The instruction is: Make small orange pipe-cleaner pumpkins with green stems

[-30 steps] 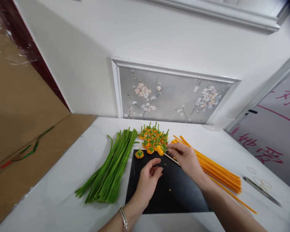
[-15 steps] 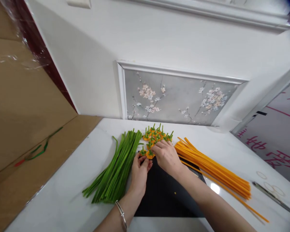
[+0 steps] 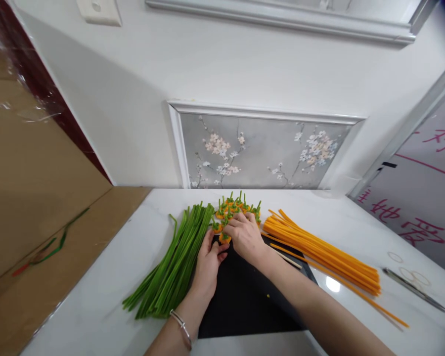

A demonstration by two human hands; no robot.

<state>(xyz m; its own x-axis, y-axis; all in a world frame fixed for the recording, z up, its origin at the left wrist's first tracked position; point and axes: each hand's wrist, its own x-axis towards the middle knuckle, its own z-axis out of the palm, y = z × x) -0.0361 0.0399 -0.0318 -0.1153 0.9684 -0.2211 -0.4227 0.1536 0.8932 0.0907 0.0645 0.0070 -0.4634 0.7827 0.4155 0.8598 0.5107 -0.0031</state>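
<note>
A cluster of small orange pieces with green stems (image 3: 230,200), shaped from fuzzy sticks like little persimmons or pumpkins, stands at the back of the black mat (image 3: 241,301). At the front of the cluster is one orange piece (image 3: 225,239) with a green top. My left hand (image 3: 207,262), a silver bangle on its wrist, has its fingertips at that piece's lower left edge. From the right my right hand (image 3: 246,236) bends over the same piece, fingers closed near its green top; its palm hides part of the cluster. Exact finger contact is hard to make out.
Left of my hands lies a bundle of green pipe cleaners (image 3: 174,267). Orange pipe cleaners (image 3: 326,252) lie to the right, with a few loose ones. Farther right are tweezers (image 3: 415,289) and clear rings (image 3: 395,257). A thin pale stick (image 3: 289,259) rests on the mat.
The view has shifted slightly. Both hands stay at the front orange piece; my left fingers sit a little lower and more spread around it, and more of the pale stick shows.
</note>
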